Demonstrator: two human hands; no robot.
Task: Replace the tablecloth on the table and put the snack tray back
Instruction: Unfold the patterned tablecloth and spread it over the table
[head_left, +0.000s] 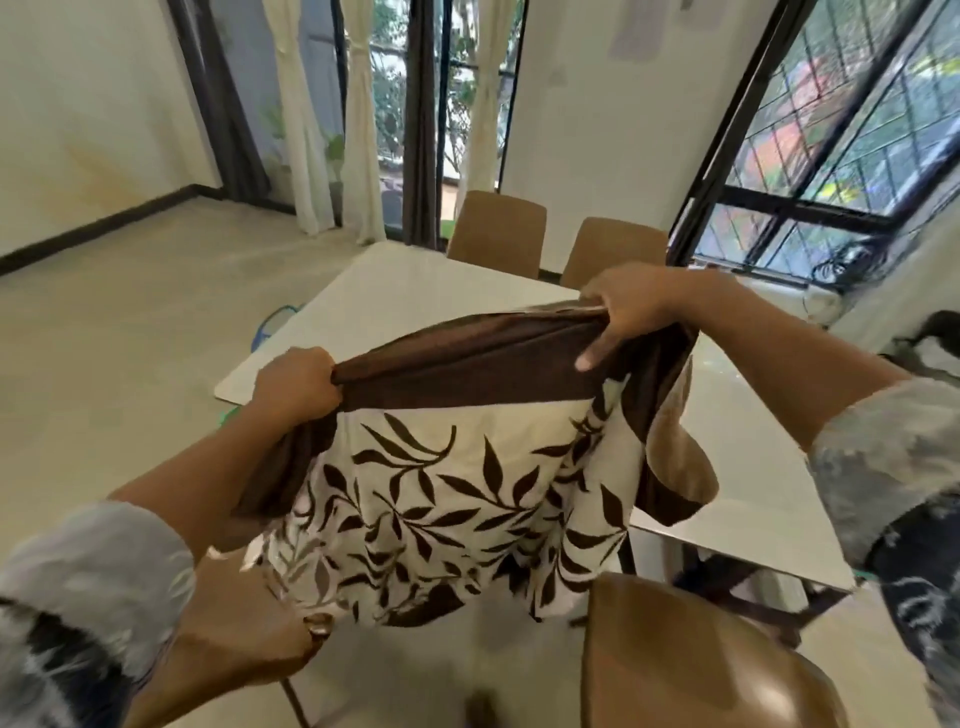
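The tablecloth is cream with a brown leaf print and a broad plain brown border. We find it held up in the air above the near edge of the table, not lying on it. The brown border runs across the top between the two hands. The printed part hangs below it in loose folds, in front of the near table edge. At the right side a folded corner droops over the tabletop.

The left hand is closed in a fist round the bunched left end of the border. The right hand grips the right end, with fingers curled over the top edge and one finger lying down across the brown cloth. The right hand sits higher and farther out than the left. Both forearms are bare below grey patterned sleeves.

We see the table's white glossy top beyond the cloth and to its right. Two brown chairs stand side by side at the far edge. A third brown chair stands at the near edge, lower right, and another brown seat lies under the left forearm.

A blue object lies on the floor beside the table's left edge; we cannot tell what it is. Cream curtains hang at the dark-framed windows behind.
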